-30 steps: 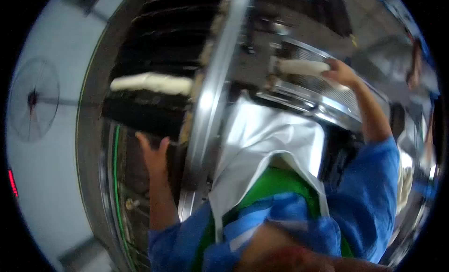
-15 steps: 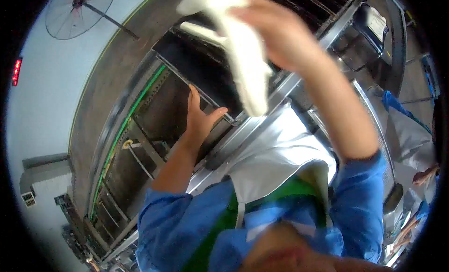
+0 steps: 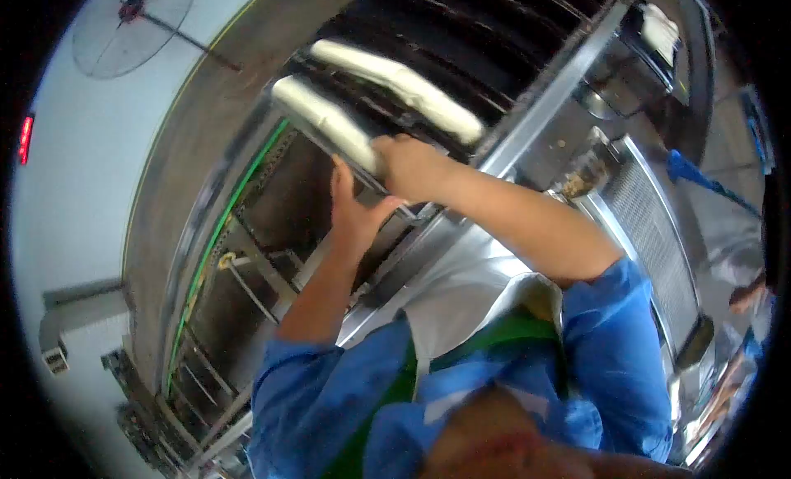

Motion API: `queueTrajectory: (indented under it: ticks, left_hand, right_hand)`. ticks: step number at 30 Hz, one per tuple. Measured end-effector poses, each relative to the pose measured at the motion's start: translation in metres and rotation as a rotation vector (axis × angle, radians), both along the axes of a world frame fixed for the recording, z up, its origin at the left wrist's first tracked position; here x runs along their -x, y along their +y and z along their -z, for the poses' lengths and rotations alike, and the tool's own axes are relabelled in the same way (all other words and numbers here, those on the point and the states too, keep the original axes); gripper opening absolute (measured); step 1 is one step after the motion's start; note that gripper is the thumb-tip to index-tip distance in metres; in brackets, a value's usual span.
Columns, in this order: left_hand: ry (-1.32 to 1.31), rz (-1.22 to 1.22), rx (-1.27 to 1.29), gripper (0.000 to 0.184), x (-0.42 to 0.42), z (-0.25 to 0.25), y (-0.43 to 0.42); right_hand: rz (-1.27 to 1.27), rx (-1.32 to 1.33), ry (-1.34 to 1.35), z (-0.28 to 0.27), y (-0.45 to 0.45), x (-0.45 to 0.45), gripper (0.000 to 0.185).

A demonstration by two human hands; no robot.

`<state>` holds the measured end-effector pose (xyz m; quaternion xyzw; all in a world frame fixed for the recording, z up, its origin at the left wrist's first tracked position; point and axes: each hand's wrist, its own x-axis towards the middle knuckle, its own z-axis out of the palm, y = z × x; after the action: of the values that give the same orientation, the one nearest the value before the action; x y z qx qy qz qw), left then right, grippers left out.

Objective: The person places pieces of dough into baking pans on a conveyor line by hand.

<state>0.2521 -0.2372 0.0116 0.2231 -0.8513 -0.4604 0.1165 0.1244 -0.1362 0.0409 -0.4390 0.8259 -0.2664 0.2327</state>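
Note:
Two long pale dough rolls lie side by side in a black tray (image 3: 375, 108). My right hand (image 3: 416, 170) is closed on the near end of the left dough roll (image 3: 317, 112), with the fingertips partly hidden. Beside it, the other dough roll (image 3: 404, 83) lies apart from my hand. My left hand (image 3: 354, 215) touches the tray's near left edge, its thumb and forefinger spread along the rim; its remaining fingers are hidden.
More dark tray channels (image 3: 494, 25) continue at the upper right. A metal rail (image 3: 544, 108) runs beside the trays, and a mesh-topped metal rack (image 3: 651, 232) stands to the right. A green-edged conveyor frame (image 3: 222, 215) curves along the left. A fan (image 3: 132, 9) hangs on the wall.
My right hand has lowered the raised dough roll into the tray, moving down and left. The other roll is now in full sight. My left hand has stayed at the tray edge.

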Motion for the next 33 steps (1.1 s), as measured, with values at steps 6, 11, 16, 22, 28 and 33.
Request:
queueTrajectory:
  ticks: [6,11,16,22,28,33]
  left_hand:
    - [0.245,-0.188,-1.01,0.086,0.011,-0.021,0.014]
    - [-0.076,0.115,-0.003,0.079,0.004,0.024,0.01]
    - [-0.109,0.16,0.023,0.078,0.01,0.04,0.033]
    - [-0.133,0.213,0.052,0.077,0.019,0.054,0.069]
    - [-0.144,0.31,0.081,0.077,0.028,0.062,0.101]
    - [-0.145,0.352,0.085,0.076,0.033,0.065,0.114]
  right_hand:
    - [-0.03,0.637,0.093,-0.022,0.091,0.007,0.042]
    - [0.619,0.356,0.235,-0.015,0.265,0.008,0.037]
    - [1.401,0.044,0.076,0.01,0.421,-0.064,0.038]
    - [1.775,-0.088,0.152,0.039,0.497,-0.126,0.043]
    - [1.775,-0.017,0.425,0.058,0.496,-0.117,0.045]
    - [1.829,0.159,0.391,0.059,0.505,-0.121,0.043]
